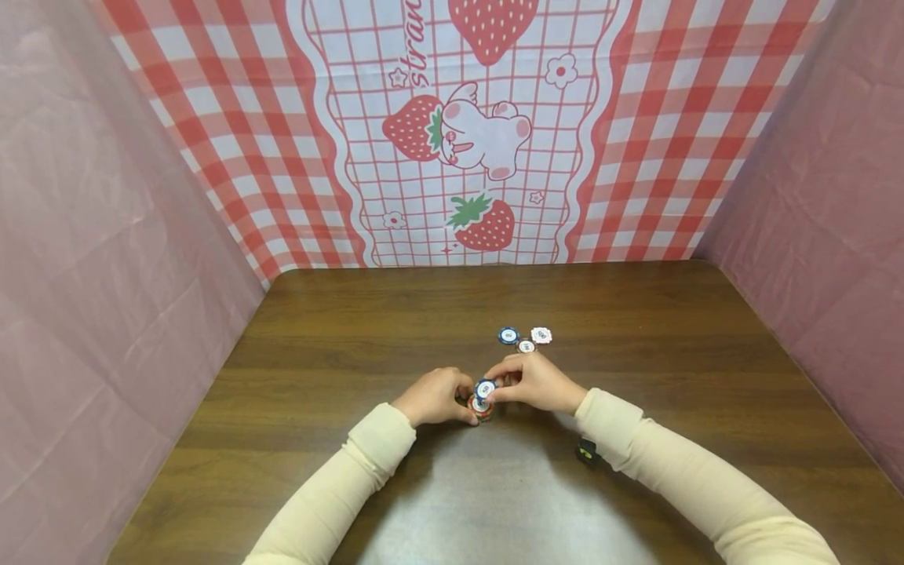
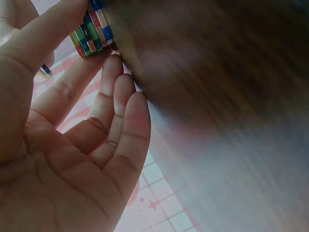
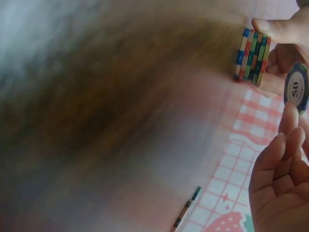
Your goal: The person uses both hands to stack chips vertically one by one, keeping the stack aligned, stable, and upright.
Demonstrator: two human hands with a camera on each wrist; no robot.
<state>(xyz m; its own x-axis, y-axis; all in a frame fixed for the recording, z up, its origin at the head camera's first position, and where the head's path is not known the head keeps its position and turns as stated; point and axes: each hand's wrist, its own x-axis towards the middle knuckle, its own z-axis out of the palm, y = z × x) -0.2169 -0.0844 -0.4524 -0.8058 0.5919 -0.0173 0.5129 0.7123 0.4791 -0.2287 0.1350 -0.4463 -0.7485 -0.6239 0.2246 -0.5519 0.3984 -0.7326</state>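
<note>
My left hand [image 1: 436,397] holds a short stack of poker chips [image 3: 252,55] on the table, thumb on one side and index finger on the other. Several chips with striped edges make up this stack. The other left fingers extend beside it in the left wrist view. Just above the stack, my right hand [image 1: 540,382] pinches a single blue poker chip [image 3: 296,88] marked 50 between thumb and fingertips. From the head view, that chip overlaps the red-edged top chip [image 1: 480,407]; the right wrist view shows it apart from the stack.
Beyond the right hand lie a blue chip [image 1: 508,336], a white chip [image 1: 541,336] and a brownish-edged chip [image 1: 526,346] on the brown wooden table [image 1: 339,314]. A checked strawberry cloth [image 1: 487,141] hangs behind, with pink cloth at both sides.
</note>
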